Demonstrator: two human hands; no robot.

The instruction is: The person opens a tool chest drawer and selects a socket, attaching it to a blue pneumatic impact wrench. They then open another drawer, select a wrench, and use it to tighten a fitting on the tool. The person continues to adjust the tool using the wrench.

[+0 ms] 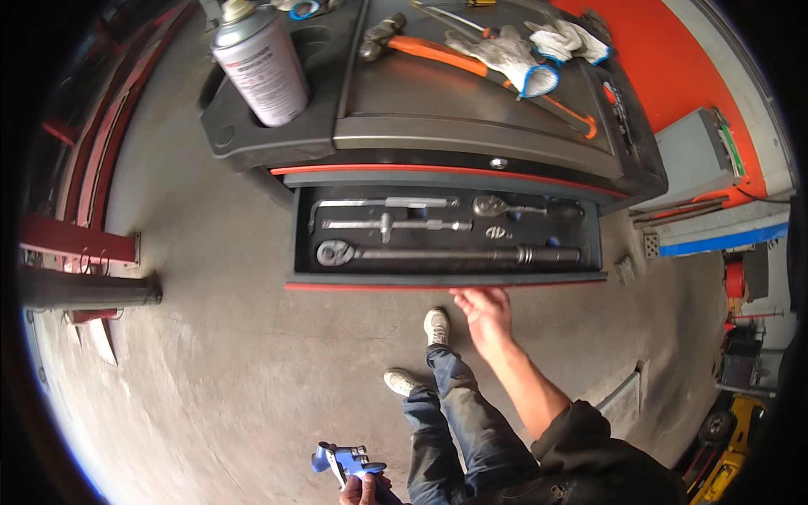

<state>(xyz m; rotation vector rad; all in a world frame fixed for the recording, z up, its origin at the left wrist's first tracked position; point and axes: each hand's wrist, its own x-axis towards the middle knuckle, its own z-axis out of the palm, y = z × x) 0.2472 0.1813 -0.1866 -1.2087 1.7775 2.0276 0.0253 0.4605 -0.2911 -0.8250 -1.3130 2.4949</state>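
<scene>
My right hand (484, 316) is at the red front edge of a pulled-out drawer (446, 280), its fingers curled against the rim. Inside, in dark fitted foam, lie a long torque wrench (446, 254), a sliding T-bar (404, 225), a bent steel bar (387, 203), a ratchet (509, 207) and a small silver fitting (497, 232). Low in the picture, my left hand (366, 490) closes around a blue tool (341, 461) with a silver strip and dark knobs; its exact kind I cannot make out.
On the tool cabinet top (421, 93) lie an orange-handled hammer (438, 55), work gloves (509, 59) and an orange-ended bar (581, 124). A spray can (261, 67) stands in the left side tray. Red lift parts (80, 240) are at left, a yellow jack (732, 446) lower right.
</scene>
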